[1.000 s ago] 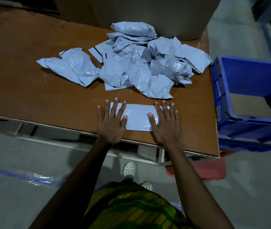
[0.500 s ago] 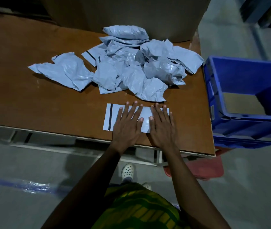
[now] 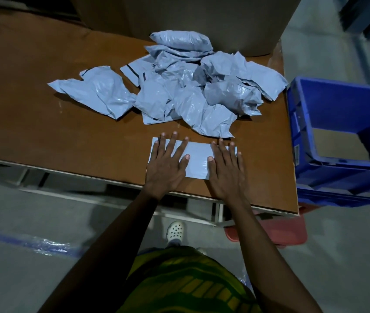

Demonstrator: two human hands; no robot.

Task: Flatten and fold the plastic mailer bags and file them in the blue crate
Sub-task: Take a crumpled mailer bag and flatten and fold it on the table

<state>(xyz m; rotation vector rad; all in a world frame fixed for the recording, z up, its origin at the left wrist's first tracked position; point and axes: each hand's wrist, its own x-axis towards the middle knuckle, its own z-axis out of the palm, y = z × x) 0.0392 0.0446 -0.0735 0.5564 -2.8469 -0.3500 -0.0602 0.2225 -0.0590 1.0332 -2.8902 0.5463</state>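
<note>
The left hand (image 3: pixel 166 163) and right hand (image 3: pixel 225 170) have slid apart since half a second ago, each grip wide and flat, pressing the folded mailer (image 3: pixel 197 158) beneath them onto the table (image 3: pixel 43 132), so smoothing seems nearly done; the left palm now hides its black strip.
</note>
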